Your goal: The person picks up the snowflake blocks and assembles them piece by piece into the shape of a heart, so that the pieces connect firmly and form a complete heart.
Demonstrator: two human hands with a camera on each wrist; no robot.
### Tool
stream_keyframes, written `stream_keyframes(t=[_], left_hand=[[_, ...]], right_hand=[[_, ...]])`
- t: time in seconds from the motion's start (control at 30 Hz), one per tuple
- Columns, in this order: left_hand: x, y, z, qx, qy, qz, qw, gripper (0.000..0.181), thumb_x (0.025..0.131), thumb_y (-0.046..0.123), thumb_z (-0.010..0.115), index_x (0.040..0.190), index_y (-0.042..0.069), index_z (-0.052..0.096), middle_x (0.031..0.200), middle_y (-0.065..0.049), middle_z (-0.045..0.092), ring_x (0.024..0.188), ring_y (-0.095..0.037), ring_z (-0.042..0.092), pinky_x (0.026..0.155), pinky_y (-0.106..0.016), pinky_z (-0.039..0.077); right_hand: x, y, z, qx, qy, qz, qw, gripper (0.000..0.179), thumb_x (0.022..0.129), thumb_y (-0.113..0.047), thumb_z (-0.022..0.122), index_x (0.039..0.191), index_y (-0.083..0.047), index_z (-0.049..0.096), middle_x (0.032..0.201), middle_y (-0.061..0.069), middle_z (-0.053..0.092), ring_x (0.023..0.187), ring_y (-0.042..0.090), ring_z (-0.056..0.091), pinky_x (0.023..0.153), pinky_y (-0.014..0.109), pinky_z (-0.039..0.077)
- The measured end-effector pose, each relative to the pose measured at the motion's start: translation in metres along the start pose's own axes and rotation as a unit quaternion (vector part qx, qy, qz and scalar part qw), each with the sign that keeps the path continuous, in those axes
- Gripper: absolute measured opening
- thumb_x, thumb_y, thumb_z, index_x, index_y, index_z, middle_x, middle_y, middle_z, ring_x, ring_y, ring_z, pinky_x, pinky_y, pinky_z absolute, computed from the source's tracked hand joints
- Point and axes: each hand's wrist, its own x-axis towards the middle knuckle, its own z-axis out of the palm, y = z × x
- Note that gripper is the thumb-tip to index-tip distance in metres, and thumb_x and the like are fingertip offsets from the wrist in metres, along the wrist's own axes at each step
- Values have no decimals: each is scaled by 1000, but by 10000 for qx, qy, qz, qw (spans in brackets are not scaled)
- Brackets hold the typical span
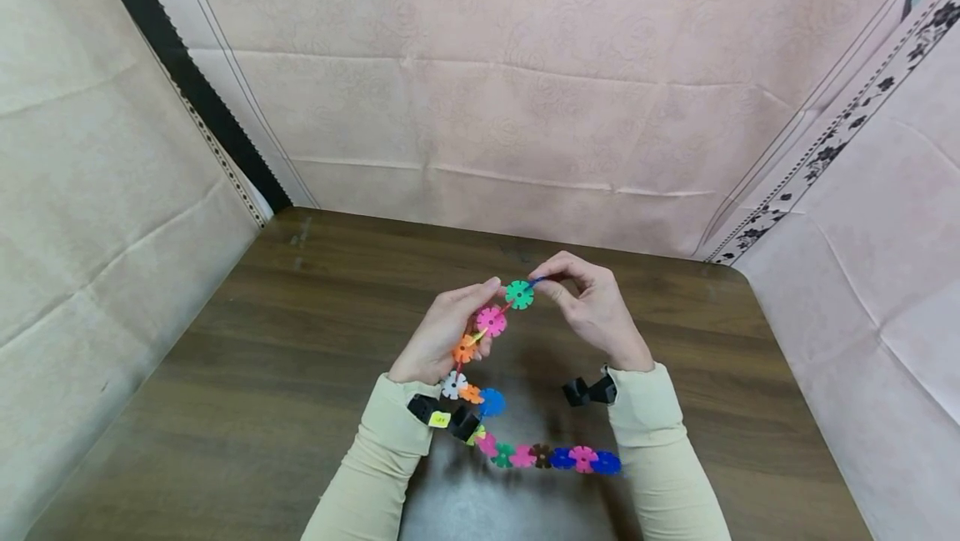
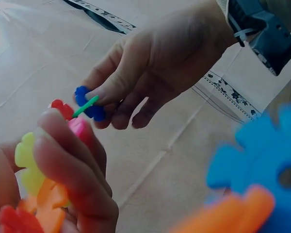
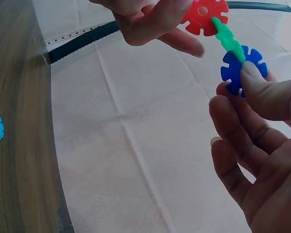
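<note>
A chain of small notched plastic discs, linked edge to edge in many colours, runs from both hands down to the table. My right hand [image 1: 592, 308] pinches the blue disc [image 3: 231, 74] at its upper end between thumb and forefinger. A green disc [image 1: 519, 294] is slotted into that blue one and, on its other side, into a red disc [image 3: 211, 18]. Beside them my left hand [image 1: 438, 333] grips the chain around the red and pink discs [image 1: 491, 322]. Yellow, orange [image 1: 464, 349] and white discs [image 1: 453, 384] hang below the left palm.
Nearer my body, the chain's lower part [image 1: 522, 456] stretches rightward over the wooden table [image 1: 322, 358], between the forearms. A larger-looking light blue disc [image 1: 492, 402] sits by the left wrist. Pale cloth [image 1: 525, 107] surrounds the table's back and sides. Both wrists wear black camera mounts [image 1: 588, 391].
</note>
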Motion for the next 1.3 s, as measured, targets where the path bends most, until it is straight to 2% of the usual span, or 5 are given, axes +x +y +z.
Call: stream_keyframes(t=[0.43,0.73,0.97,1.1,1.3], left_hand=[[-12,27,-2,755,342,1132,9901,44,98,43,54,118,6,67,98,-16,68,85,-30,68,85,-39,54],[-28,28,-40,125,1210,1733,9773,62,102,51,36,132,-1,52,127,-23,57,120,-36,54,105,-50,39],[-24,-11,-55,273,143,808,9963,82,96,67,21,142,1,38,137,-22,50,121,-31,54,102,-49,43],[-20,-18,-40,399,-421,1174,9914,62,102,49,37,145,5,37,137,-22,51,124,-36,52,100,-49,44],[-12,-7,-19,195,107,1894,9816,51,99,20,58,145,12,38,128,-21,59,118,-32,59,96,-48,48]], right_hand=[[-4,-3,-10,597,883,-699,9918,13,84,18,62,93,11,68,94,25,66,87,22,67,79,30,56],[-2,15,-15,1110,2358,-1708,9502,15,77,26,63,91,19,65,91,28,67,85,27,69,80,33,55],[2,18,-7,1262,3410,-1993,9100,14,74,24,68,86,21,63,89,30,67,83,29,69,78,33,56],[2,10,6,1039,3839,-1805,8996,10,76,20,70,83,20,63,89,28,68,84,29,69,78,32,56],[-5,14,24,996,3666,-1396,9144,11,77,19,69,84,21,61,95,28,68,90,28,68,80,30,56]])
